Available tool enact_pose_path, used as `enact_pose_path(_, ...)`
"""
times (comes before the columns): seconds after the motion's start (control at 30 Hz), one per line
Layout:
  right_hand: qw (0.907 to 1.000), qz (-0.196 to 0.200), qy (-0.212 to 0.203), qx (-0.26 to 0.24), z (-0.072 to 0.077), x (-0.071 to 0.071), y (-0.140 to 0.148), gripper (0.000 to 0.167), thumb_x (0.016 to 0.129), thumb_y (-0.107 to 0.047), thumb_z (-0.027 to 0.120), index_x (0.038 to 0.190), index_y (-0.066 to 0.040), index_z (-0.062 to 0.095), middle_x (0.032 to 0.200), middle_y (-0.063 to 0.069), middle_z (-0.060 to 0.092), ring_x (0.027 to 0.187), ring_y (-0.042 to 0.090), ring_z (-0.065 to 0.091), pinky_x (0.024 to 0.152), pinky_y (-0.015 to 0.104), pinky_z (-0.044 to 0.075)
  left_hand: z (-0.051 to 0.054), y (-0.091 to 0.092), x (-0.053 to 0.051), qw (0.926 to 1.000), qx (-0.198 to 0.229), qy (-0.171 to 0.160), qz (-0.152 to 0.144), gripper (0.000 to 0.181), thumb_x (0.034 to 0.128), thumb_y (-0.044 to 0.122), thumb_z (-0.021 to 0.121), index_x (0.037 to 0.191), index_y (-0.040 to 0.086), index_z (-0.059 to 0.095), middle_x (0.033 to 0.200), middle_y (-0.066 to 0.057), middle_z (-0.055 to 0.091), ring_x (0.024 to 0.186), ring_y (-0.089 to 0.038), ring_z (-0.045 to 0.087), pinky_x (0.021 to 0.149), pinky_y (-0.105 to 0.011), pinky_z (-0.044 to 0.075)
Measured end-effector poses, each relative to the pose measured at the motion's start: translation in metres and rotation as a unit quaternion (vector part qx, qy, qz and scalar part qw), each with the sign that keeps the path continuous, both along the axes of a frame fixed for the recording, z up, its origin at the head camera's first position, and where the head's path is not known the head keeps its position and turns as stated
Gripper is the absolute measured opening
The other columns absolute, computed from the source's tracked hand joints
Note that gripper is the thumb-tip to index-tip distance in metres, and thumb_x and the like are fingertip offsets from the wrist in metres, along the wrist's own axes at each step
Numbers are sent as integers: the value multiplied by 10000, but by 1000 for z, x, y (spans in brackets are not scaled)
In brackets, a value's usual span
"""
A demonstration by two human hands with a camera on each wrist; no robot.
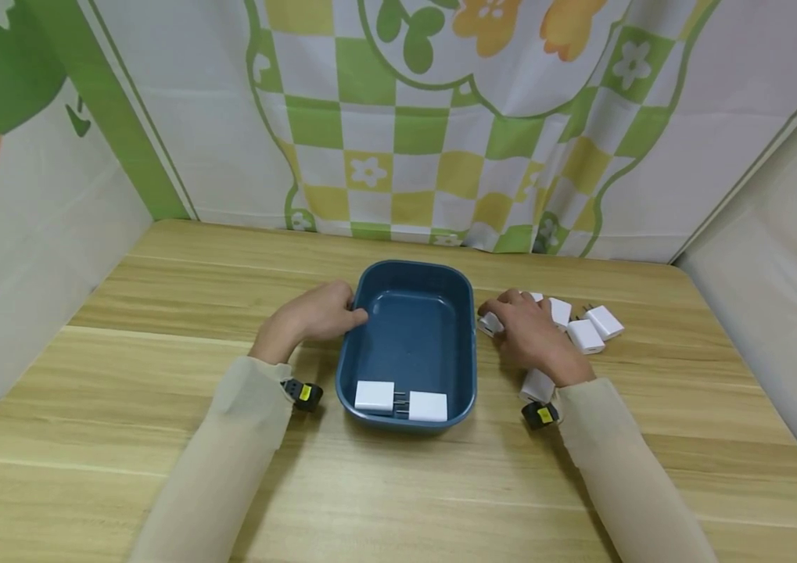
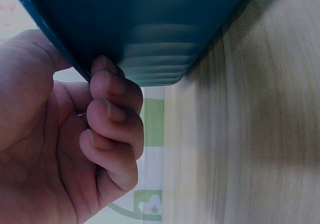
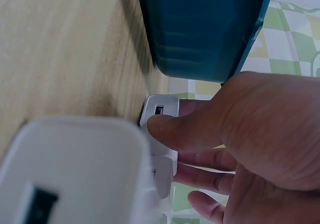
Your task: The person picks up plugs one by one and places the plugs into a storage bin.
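Pale sleeves (image 1: 633,461) are seen nearest, reaching in from seven and five o'clock, with a small black device (image 1: 539,415) worn at each wrist. On the wooden table (image 1: 433,500), a blue container (image 1: 408,336) is gripped at its ten o'clock by the left hand (image 1: 317,313), with the thumb hooked over the rim and the fingers curled against the outer wall. Within it, two white chargers (image 1: 374,396) are set at seven and five o'clock, prongs turned toward each other. At the container's three o'clock, another charger (image 1: 490,324) is pinched between thumb and forefinger by the right hand (image 1: 532,332); whether it is lifted cannot be told. Loose chargers (image 1: 585,336) are scattered from twelve to three o'clock of that hand, and one is partly hidden at six. Checked cloth (image 1: 370,121) is hung at twelve o'clock.
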State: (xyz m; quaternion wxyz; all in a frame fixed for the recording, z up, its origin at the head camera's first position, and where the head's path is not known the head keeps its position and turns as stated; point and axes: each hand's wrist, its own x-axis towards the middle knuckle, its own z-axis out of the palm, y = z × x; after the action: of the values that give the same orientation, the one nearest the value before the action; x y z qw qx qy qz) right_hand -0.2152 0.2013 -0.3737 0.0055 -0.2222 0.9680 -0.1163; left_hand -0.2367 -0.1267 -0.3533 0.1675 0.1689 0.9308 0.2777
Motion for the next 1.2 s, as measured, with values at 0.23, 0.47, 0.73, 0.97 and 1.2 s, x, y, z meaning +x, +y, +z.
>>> enact_pose_path(0.23,9998,15,-84,-200,5,1,1,393,901,23,649,1281,-75,653,1286,217,560,1240,419,467,945,592,312,0,1,0,10000,-30,55,-8,415,998,206,558,599,137,465,539,37,372,476,-114,356,486,-262,298)
enact_pose_path(0.47,9995,-61,-140,-271,13,2,3,381,931,-3,626,1306,-69,637,1312,235,533,1240,435,451,952,584,302,-1,0,1,10000,-14,36,-4,403,1001,208,557,613,132,478,545,33,381,480,-115,361,486,-262,300)
enact_pose_path(0.73,9995,-147,-21,-261,22,5,5,399,937,-9,659,1331,-49,614,1317,247,524,1245,447,448,966,596,301,0,0,1,10000,-34,31,-14,408,1004,210,552,611,131,478,542,31,382,477,-116,361,484,-263,302)
enact_pose_path(0.97,9993,-279,110,-239,30,6,3,434,924,-27,684,1349,-19,598,1315,259,509,1241,446,445,965,590,298,0,1,0,10000,-38,42,-12,412,1003,214,549,605,135,477,540,34,379,479,-116,362,487,-264,304)
enact_pose_path(1.2,9989,-255,297,-261,36,8,2,433,922,-47,708,1341,-10,602,1300,261,520,1219,446,461,963,586,312,-1,0,0,10000,0,48,-22,418,999,211,555,597,139,468,536,36,376,474,-113,356,482,-261,298)
